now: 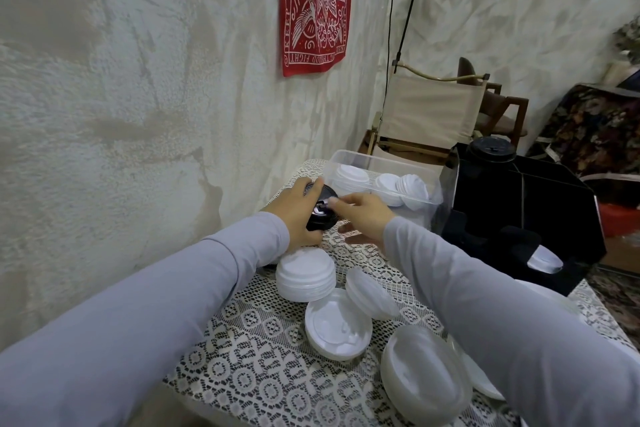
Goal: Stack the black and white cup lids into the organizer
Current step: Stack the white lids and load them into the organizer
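My left hand (297, 209) grips a stack of black lids (321, 215) standing on the lace-covered table (263, 364), fingers wrapped over its far side. My right hand (360, 215) touches the top of that stack with its fingertips, fingers loosely spread. The black organizer (519, 218) stands at the right; a stack of black lids (490, 148) rises from its back slot and a white lid (545, 262) shows in a front opening. White lid stacks (306, 276) lie on the table in front of me, some tipped over (370, 293), one upside down (337, 324).
A clear plastic bin (349, 163) with more white lids stands behind my hands, against the organizer's left side. A stack of translucent dome lids (426, 374) lies near the front right. The rough white wall runs close along the table's left. A folding chair (429, 111) is behind.
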Demonstrator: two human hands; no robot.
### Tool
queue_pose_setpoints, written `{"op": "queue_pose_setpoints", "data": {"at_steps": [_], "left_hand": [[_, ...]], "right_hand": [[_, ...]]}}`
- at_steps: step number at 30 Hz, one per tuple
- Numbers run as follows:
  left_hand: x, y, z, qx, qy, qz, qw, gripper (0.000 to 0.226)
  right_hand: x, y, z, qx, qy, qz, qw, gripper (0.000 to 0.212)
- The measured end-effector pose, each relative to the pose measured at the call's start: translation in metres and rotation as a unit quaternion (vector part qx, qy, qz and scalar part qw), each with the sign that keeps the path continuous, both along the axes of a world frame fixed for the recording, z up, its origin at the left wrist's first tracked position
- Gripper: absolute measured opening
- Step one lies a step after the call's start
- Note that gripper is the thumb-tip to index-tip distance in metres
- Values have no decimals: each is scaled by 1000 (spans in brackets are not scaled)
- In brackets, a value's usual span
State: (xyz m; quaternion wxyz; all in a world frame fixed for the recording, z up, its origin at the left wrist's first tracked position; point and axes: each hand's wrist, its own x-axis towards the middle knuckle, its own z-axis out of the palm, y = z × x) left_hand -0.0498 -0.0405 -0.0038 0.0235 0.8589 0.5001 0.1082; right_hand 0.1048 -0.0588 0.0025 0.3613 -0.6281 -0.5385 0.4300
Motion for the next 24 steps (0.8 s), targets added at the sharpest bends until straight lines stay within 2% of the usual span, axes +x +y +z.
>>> {"op": "queue_pose_setpoints", "data": {"at_steps": [2, 3, 6, 9, 12, 17, 21, 24], "left_hand": [[-6, 4, -1, -3, -1, 9, 1000, 101], [-9, 5, -1, -4, 0, 14, 1000, 101], [-17, 10, -2, -7, -1, 30, 1000, 101], [-24, 15, -3, -16, -8, 42, 999, 100], [-30, 18, -2, -21, -16, 59, 998, 98], [-34, 22, -2, -16, -3, 78, 997, 96], [-39, 23, -2, -25, -3, 77, 997, 96], [-41, 24, -1, -30, -1, 80, 996, 97]], "right_hand": [[5, 4, 2, 20, -38, -2, 999, 38], [8, 7, 3, 43, -107, 2, 993, 40], [16, 15, -3, 86, -364, 54, 926, 52], [11, 20, -15, 108, -485, 111, 861, 59], [2, 28, -27, 116, -518, 146, 835, 60], [-14, 46, -35, 101, -503, 168, 842, 64], [-23, 53, -37, 93, -553, 188, 806, 42], [-21, 53, -38, 114, -574, 185, 790, 36]]}}
